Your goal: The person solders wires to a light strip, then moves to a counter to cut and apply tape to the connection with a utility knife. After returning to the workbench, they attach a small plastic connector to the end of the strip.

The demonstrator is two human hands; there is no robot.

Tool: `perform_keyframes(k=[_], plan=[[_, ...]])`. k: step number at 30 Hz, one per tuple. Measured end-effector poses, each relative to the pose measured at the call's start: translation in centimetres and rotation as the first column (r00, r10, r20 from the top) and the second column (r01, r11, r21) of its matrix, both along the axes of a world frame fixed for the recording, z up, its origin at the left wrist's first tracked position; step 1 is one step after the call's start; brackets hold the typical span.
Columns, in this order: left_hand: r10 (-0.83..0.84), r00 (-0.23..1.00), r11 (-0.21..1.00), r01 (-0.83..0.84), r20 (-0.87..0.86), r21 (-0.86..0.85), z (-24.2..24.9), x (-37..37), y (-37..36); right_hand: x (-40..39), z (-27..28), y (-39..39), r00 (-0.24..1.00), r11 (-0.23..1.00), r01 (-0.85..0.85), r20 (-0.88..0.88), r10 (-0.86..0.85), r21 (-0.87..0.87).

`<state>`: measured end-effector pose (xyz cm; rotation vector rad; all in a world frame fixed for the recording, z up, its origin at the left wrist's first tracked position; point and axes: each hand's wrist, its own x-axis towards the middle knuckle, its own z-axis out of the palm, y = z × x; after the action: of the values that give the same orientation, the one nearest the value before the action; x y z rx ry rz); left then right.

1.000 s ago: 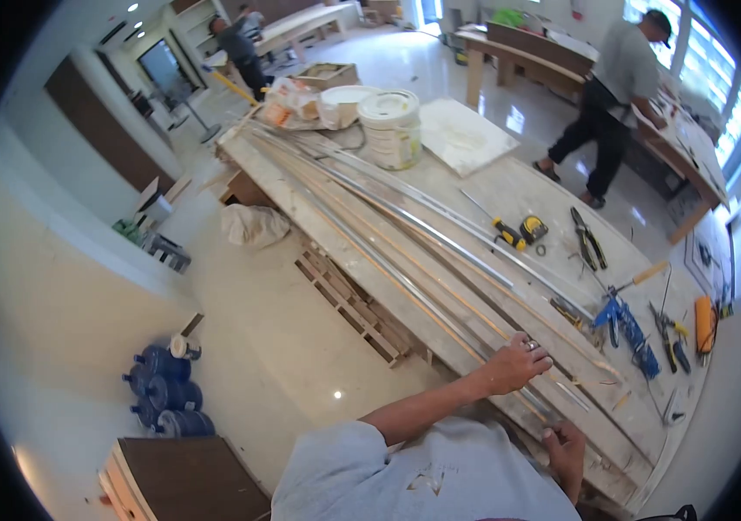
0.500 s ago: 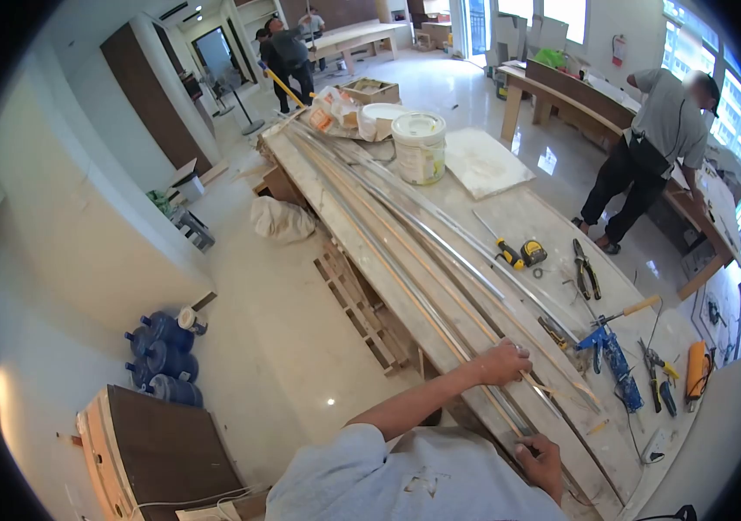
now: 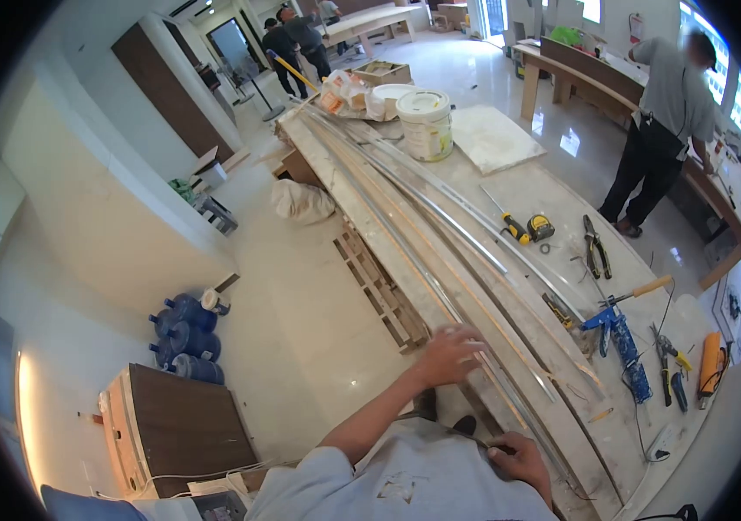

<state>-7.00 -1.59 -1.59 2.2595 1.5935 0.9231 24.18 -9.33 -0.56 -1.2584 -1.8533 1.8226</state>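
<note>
My left hand (image 3: 452,355) is raised over the table's near edge, beside the long metal strips (image 3: 427,282). Its fingers are apart and slightly blurred, with nothing visible in them. Close to my waist, my right hand (image 3: 522,464) has curled fingers; what they hold, if anything, I cannot make out. Thin wooden strips (image 3: 466,306) run lengthwise among the metal ones. Right of the strips lie a utility knife (image 3: 557,311), a blue caulking gun (image 3: 626,356), pliers (image 3: 595,247), a yellow-black screwdriver (image 3: 516,229) and a tape measure (image 3: 541,227).
A white bucket (image 3: 425,128) and a pale board (image 3: 496,139) occupy the table's far part. Blue water jugs (image 3: 186,337) and a brown cabinet (image 3: 184,425) stand on the left. One person (image 3: 661,122) works at another bench; others are farther back.
My left hand has left the strips and moved left to the table's near edge, its fingers spreading. My right hand has drawn back toward my waist. The view has shifted slightly.
</note>
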Motion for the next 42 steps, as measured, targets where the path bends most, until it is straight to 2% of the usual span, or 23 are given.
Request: perform_keyframes(k=[2,4,5,7,8,10,12,13,15,18,19,20,21,22,23,25,26,28,32,34,37,39,42], plan=[[0.132,0.978,0.982,-0.106,0.161,-0.156,-1.9,-4.0,-4.5,-1.4,0.4,-0.5,0.999,0.997,-0.034,-0.008,0.033,-0.064],[0.369,0.927,0.876,-0.322,0.068,-0.359,-8.4,-8.2,-10.8,-2.3,-0.2,-0.5,0.997,0.989,-0.077,-0.012,0.076,-0.123],[0.46,0.886,0.767,-0.368,0.05,-0.525,-9.9,-9.8,-14.1,-2.5,-1.6,-0.6,0.993,0.987,-0.118,-0.013,0.117,-0.108],[0.62,0.77,0.439,-0.501,-0.153,-0.746,-13.1,-11.8,-20.7,-3.6,-2.0,-0.3,0.987,0.983,-0.161,-0.007,0.161,-0.091],[0.709,0.682,0.249,-0.479,-0.179,-0.841,-14.9,-12.6,-23.8,-4.5,-1.4,0.2,0.981,0.976,-0.187,0.025,0.191,-0.107],[0.847,0.501,0.014,-0.356,-0.179,-0.934,-17.6,-12.8,-28.6,-7.0,-0.8,1.2,0.971,0.969,-0.22,0.067,0.229,-0.114],[0.962,0.272,0.002,0.094,0.028,-0.996,-17.5,-12.3,-29.3,-10.2,-0.5,2.4,0.918,0.925,-0.379,0.117,0.378,-0.016],[0.965,0.259,0.013,0.103,0.04,-0.995,-17.9,-12.6,-29.5,-12.2,-0.2,2.9,0.913,0.921,-0.39,0.128,0.388,-0.01],[0.9,0.35,0.263,0.043,0.261,-0.964,-18.0,-14.5,-29.7,-17.0,0.2,3.8,0.85,0.872,-0.485,0.2,0.487,-0.064],[0.907,0.261,0.314,0.101,0.33,-0.944,-15.6,-19.7,-29.7,-25.1,-0.6,5.3,0.741,0.795,-0.606,0.34,0.579,-0.03],[0.922,0.189,0.331,0.064,0.337,-0.942,-16.3,-22.2,-30.0,-27.9,-1.7,5.9,0.684,0.739,-0.673,0.395,0.614,0.017],[0.893,0.365,0.302,-0.052,0.264,-0.952,-17.8,-25.0,-31.2,-30.8,-3.7,6.4,0.615,0.659,-0.751,0.389,0.686,0.026],[0.85,0.505,0.264,-0.159,0.152,-0.951,-19.1,-27.1,-32.7,-33.4,-5.9,6.8,0.643,0.716,-0.697,0.474,0.601,0.038],[0.848,0.505,0.278,-0.171,0.158,-0.945,-20.6,-29.5,-33.5,-35.3,-8.6,7.6,0.658,0.766,-0.64,0.558,0.507,0.058],[0.841,0.516,0.291,-0.173,0.165,-0.941,-21.5,-32.1,-34.2,-36.8,-11.4,8.5,0.586,0.692,-0.721,0.565,0.581,0.036],[0.87,0.482,0.296,-0.339,0.105,-0.893,-19.9,-36.8,-34.7,-39.7,-18.2,11.2,0.654,0.786,-0.616,0.587,0.477,0.047],[0.89,0.443,0.308,-0.416,0.105,-0.856,-18.9,-38.9,-35.2,-40.0,-22.2,11.8,0.616,0.761,-0.634,0.686,0.388,0.139],[0.95,0.291,0.248,-0.469,0.117,-0.848,-15.5,-42.3,-36.6,-41.0,-29.7,13.0,0.515,0.689,-0.67,0.841,0.166,0.275],[0.99,-0.033,0.079,-0.661,0.134,-0.746,-13.9,-46.9,-40.7,-52.6,-30.7,13.7,0.314,0.49,-0.867,0.866,0.389,0.094],[0.975,-0.183,-0.024,-0.646,0.125,-0.763,-13.7,-47.0,-42.8,-58.5,-30.3,14.3,0.237,0.383,-0.922,0.861,0.451,0.052],[0.947,-0.317,-0.156,-0.584,0.047,-0.797,-14.7,-46.1,-45.6,-68.2,-30.1,14.7,0.135,0.224,-0.974,0.851,0.507,0.021],[0.945,-0.316,-0.231,-0.462,-0.085,-0.856,-16.5,-45.1,-46.9,-74.8,-30.0,14.8,0.072,0.121,-0.993,0.848,0.524,0.009],[0.916,-0.37,-0.291,-0.355,-0.152,-0.888,-18.8,-43.8,-48.2,-84.6,-30.8,15.7,-0.03,-0.059,-0.998,0.853,0.521,0.001]])
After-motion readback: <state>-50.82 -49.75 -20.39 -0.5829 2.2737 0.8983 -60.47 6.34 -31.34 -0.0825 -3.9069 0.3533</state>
